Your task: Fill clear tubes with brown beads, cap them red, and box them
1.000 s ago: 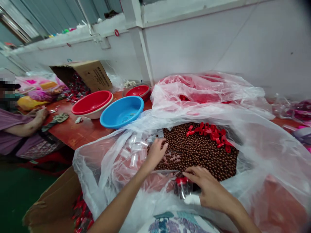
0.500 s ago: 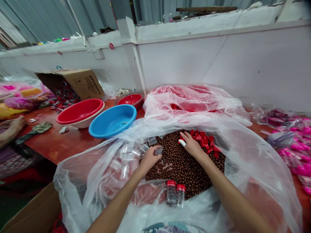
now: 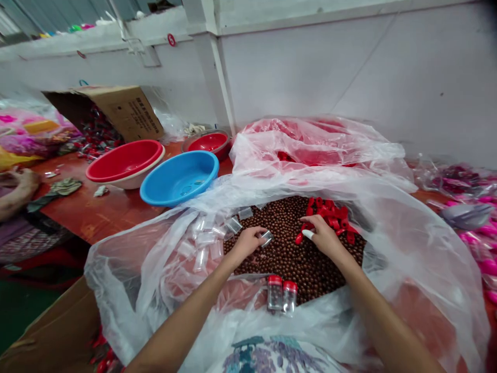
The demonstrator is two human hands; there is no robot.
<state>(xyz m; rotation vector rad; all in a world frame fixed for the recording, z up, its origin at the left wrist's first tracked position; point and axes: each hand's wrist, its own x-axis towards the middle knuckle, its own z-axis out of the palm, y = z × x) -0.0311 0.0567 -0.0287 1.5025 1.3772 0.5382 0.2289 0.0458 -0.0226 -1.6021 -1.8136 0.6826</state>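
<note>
While the left hand pinches a small clear container between its fingertips over a bed of brown beads, the right hand, one digit wrapped in white, clamps its fingers on a red piece beside a red pile; two red-lidded jars sit at the near edge.
</note>
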